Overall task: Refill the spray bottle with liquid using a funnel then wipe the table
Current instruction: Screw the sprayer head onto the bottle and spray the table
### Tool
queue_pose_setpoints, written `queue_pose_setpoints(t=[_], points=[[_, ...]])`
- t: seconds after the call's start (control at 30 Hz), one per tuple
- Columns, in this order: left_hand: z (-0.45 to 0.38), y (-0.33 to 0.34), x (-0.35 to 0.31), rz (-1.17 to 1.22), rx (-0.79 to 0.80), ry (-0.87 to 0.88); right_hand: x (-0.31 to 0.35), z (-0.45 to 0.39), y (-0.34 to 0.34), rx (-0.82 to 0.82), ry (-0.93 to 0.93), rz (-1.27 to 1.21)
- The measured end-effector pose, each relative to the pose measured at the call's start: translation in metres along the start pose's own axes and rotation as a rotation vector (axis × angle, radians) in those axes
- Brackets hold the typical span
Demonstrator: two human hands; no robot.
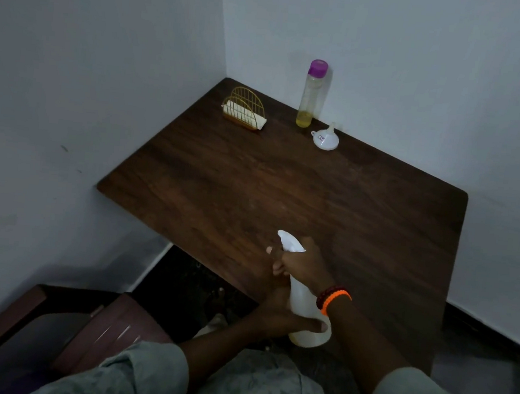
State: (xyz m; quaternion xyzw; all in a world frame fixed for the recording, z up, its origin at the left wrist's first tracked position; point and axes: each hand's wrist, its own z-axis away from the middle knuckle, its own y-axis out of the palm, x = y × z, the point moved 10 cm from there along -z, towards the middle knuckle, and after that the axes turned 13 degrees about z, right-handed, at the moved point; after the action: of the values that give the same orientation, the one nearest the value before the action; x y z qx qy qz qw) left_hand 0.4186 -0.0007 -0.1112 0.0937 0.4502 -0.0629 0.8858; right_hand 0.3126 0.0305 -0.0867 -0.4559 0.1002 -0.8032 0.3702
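Both your hands grip the spray bottle (301,298) at the bench's near edge — left hand (285,320) on its base, right hand (303,260) round its neck; funnel (325,139) waits far back, right hand nearer.

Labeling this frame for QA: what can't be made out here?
Head view only:
- Spray bottle: neck and trigger hidden by the right hand; fill level unreadable in dim light.
- Left hand: fingers mostly behind the bottle.
- Funnel: label too small to read.
- Wire holder: white contents too small to identify.
- Cabinet: cut off by the left edge.
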Motion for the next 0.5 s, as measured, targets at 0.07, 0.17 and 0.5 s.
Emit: queue_pose_setpoints(t=[0.07, 0.17, 0.5], points=[[-0.005, 0.004, 0.005, -0.001, 0.016, -0.006, -0.005, -0.002, -0.001, 0.033, -0.018, 0.010], [-0.003, 0.015, 0.009, -0.016, 0.047, -0.024, -0.018, 0.001, -0.004, 0.059, 0.011, 0.031], [0.009, 0.045, 0.019, 0.022, 0.083, -0.088, -0.055, 0.027, -0.011, 0.000, 0.200, -0.068]])
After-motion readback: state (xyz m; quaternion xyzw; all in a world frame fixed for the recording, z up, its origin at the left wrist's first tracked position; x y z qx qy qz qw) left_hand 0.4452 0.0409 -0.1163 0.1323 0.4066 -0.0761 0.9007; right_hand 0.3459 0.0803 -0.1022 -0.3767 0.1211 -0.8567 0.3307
